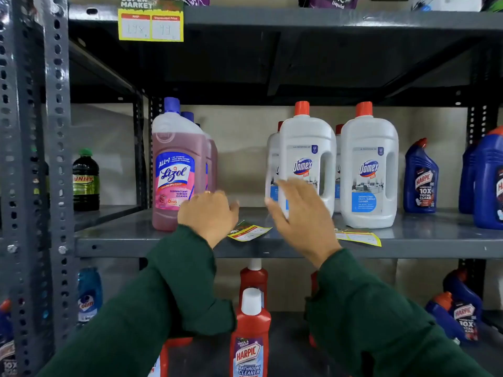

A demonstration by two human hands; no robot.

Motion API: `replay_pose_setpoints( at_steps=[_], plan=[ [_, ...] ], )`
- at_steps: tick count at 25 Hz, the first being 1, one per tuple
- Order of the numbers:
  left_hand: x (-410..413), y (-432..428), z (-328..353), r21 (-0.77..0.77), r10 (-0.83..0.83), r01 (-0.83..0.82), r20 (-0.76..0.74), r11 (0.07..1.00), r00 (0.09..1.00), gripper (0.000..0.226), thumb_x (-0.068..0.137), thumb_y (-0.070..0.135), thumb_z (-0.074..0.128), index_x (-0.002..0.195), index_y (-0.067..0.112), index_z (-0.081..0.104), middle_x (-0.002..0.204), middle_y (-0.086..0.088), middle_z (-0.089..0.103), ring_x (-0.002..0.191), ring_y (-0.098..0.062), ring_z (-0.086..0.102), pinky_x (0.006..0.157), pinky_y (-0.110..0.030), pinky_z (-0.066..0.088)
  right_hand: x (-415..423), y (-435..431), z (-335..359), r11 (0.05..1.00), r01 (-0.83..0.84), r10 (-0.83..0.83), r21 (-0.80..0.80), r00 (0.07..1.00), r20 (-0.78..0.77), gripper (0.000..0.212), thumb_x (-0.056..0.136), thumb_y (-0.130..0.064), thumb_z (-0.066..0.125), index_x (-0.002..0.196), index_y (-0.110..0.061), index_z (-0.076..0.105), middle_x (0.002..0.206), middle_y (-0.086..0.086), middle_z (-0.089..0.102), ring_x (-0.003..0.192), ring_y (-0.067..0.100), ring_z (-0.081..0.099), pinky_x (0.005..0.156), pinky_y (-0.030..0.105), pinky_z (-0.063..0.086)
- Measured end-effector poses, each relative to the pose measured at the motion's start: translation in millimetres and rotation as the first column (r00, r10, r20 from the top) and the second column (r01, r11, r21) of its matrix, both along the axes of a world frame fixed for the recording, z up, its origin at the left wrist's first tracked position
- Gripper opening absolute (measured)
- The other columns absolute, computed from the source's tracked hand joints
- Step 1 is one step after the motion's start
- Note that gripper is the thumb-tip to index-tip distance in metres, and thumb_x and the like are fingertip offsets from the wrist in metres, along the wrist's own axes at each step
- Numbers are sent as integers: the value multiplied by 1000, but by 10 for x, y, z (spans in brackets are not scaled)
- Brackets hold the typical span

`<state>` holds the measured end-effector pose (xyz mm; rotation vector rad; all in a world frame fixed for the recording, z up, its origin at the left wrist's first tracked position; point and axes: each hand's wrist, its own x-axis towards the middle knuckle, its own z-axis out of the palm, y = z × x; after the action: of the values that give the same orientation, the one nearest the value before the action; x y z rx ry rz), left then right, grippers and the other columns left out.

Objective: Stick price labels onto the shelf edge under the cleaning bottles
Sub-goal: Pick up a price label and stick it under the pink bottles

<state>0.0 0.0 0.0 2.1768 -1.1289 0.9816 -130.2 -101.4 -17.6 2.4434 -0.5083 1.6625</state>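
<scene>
Two yellow price labels lie flat on the grey middle shelf: one label (249, 232) between my hands, a second label (358, 236) under the white Domex bottles (367, 164). The shelf edge (136, 247) below them is bare grey metal. My left hand (208, 214) hovers over the shelf beside the pink Lizol bottle (177, 164), fingers curled, holding nothing that I can see. My right hand (302, 213) is raised with fingers spread in front of the left Domex bottle (306, 159), blurred by motion, apart from the labels.
A yellow price label (151, 21) sticks on the top shelf edge. Blue Harpic bottles (420, 178) stand at right, a dark bottle (85, 180) in the left bay. Red Harpic bottles (249, 336) fill the lower shelf. A perforated upright (57, 159) frames the left.
</scene>
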Motion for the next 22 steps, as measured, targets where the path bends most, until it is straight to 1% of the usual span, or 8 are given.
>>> replay_pose_setpoints(
  at_steps=[3,7,11,14,16,18,20,22],
  plan=[
    [-16,-48,5,234,78,-38,-165,972,983,44,87,49,46,95,8,61,105,-16,65,95,-37,60,72,-34,41,197,69,-119,992,-101,112,72,980,-162,33,91,-32,44,118,-14,49,103,13,67,103,31,54,82,40,45],
    [-1,-39,39,199,34,12,-224,980,974,28,82,30,62,99,7,59,105,-16,64,95,-38,61,74,-36,48,275,60,-183,992,-109,118,57,978,-170,24,90,-22,42,105,-9,55,91,18,69,83,35,59,70,42,47],
    [76,-70,66,89,-108,164,-444,982,890,41,75,18,74,109,2,57,110,-20,64,99,-37,61,88,-40,52,284,41,-207,993,-112,117,42,981,-155,20,89,-21,41,97,-9,55,83,17,70,74,34,59,64,41,46],
    [100,-89,13,-88,-280,277,-535,957,797,39,73,9,76,109,3,61,106,-19,69,98,-29,63,88,-32,51,280,25,-231,956,-212,233,204,969,-83,17,89,-22,43,98,-13,54,90,15,69,83,32,61,70,40,49],
    [103,-52,18,-195,-406,357,-482,913,776,27,76,5,72,103,5,66,98,-13,72,85,-18,64,73,-17,48,285,18,-220,890,-292,323,350,946,-31,28,88,-21,48,116,-19,46,121,12,60,112,27,53,91,38,44],
    [102,27,60,-228,-476,418,-424,879,770,17,79,5,69,96,8,70,86,-7,70,69,-8,59,52,-4,41,306,9,-207,882,-279,318,380,947,-41,55,88,-22,53,136,-20,26,147,8,34,134,23,29,109,35,28],
    [120,127,96,-212,-505,459,-408,863,760,12,81,9,68,92,13,71,79,-1,67,63,-2,56,47,-2,40,308,58,-173,854,-315,339,414,941,16,57,89,-24,54,138,-21,25,143,7,40,131,22,35,106,31,30],
    [134,255,99,-168,-493,466,-379,869,783,10,82,12,68,90,16,72,79,3,67,67,-4,58,54,-5,41,303,129,-147,841,-371,377,393,924,64,34,89,-23,54,122,-18,51,116,8,64,106,23,57,92,32,47]
  ],
)
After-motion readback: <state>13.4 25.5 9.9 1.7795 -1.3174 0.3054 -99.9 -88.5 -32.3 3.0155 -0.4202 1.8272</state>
